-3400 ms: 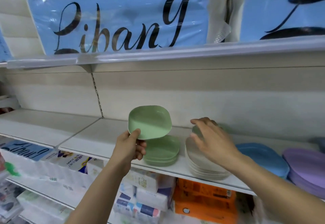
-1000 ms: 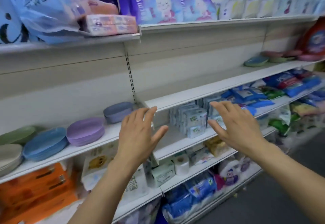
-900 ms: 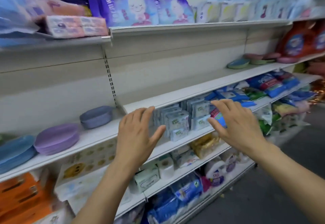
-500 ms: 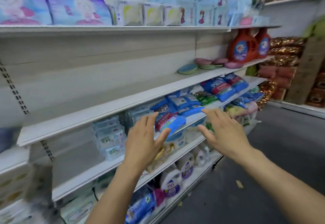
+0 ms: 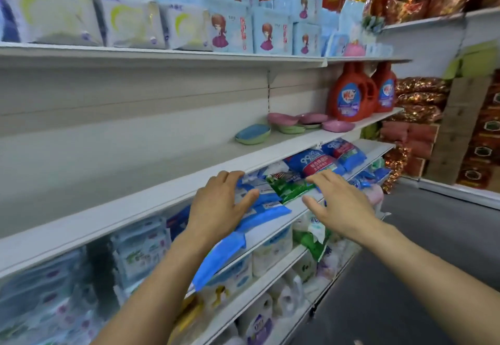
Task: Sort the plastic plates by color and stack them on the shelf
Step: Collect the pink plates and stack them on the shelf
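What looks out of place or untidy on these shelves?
The plates beside the red detergent bottles are unsorted: a blue plate lies on a green plate, and pink plates sit mixed with other green plates. Below, a blue packet overhangs its shelf.

On the white shelf (image 5: 189, 160), toward its right end, a blue plate (image 5: 253, 130) lies stacked on a green plate (image 5: 251, 140). Just right of it, two pink plates (image 5: 282, 118) sit on more green plates (image 5: 292, 129) nearer the back wall. A single pink plate (image 5: 338, 126) lies beside the front edge. Two red detergent bottles (image 5: 351, 95) stand upright at the far right end.
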Available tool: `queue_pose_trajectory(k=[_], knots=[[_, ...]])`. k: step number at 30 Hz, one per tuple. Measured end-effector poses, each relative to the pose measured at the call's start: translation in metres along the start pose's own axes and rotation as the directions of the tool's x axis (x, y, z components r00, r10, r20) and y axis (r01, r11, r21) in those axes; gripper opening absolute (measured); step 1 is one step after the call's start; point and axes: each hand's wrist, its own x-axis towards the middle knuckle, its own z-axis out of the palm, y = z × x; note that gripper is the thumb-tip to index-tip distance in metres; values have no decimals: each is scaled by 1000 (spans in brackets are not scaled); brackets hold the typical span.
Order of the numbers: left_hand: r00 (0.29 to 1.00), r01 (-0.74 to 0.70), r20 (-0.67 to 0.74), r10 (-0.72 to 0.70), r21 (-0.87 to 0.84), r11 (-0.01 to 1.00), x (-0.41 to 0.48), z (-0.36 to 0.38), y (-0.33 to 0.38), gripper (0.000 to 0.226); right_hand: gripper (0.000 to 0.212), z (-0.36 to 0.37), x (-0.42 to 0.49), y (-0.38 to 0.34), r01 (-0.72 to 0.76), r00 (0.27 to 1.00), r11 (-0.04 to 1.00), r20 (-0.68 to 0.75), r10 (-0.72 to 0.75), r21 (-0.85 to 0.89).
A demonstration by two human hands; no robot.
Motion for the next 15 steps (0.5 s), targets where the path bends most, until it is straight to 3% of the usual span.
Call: queue_pose_trajectory(k=[6,15], knots=[[993,96,82,-81,-203,975,133,59,2,50,43,27,117,81,-62,998,996,19,61,71],[962,230,229,-148,-388,893,274,138,22,43,21,71,245,200,-141,990,944,45,134,297]])
